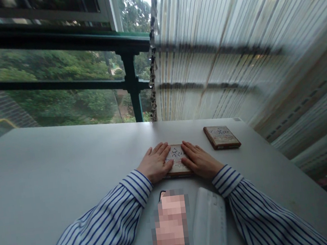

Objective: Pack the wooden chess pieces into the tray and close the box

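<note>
A flat, square box (177, 160) with a pale printed top and brown edges lies on the white table in front of me. My left hand (155, 163) rests on its left side, fingers stretched out over the top. On the opposite side, my right hand (201, 160) lies with its fingers extended across the box's right part. The middle of the lid shows between both hands, with dark blue marks on it. Neither hand is wrapped round anything. A second, similar box (221, 136) lies apart, farther back to the right.
Nearest me on the white table (54, 174) lie a phone-like object (171, 220), largely pixelated, and a translucent whitish package (209, 223). Behind the table's far edge stand a dark green railing (131, 75) and window. A string curtain (203, 55) hangs at the right.
</note>
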